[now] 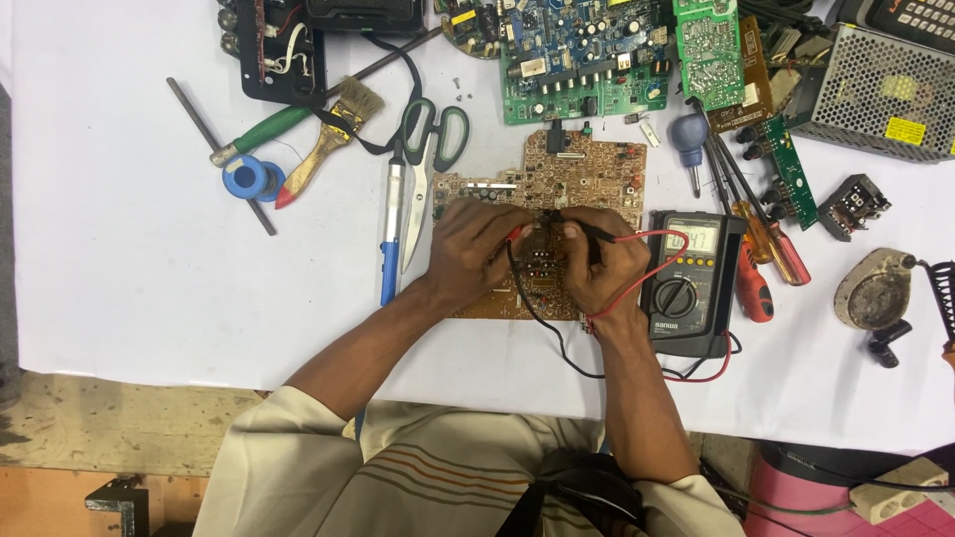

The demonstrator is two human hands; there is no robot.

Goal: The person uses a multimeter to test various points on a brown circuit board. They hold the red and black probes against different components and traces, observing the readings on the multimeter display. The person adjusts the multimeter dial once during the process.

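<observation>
Left hand (476, 249) pinches the red-tipped plastic probe (514, 234), right hand (600, 261) grips the slim black probe (589, 231). Both tips meet over the flat brown circuit board (587, 169), directly under the fingers.

The person wears a loose, cream-coloured shirt (398, 477) with thin stripes across the front in brown, red and green. The sleeves (269, 447) are short and wide, and they end above the elbows, so both arms are bare. The left hand (476, 254) and the right hand (597, 268) have no gloves, rings or watch.
</observation>
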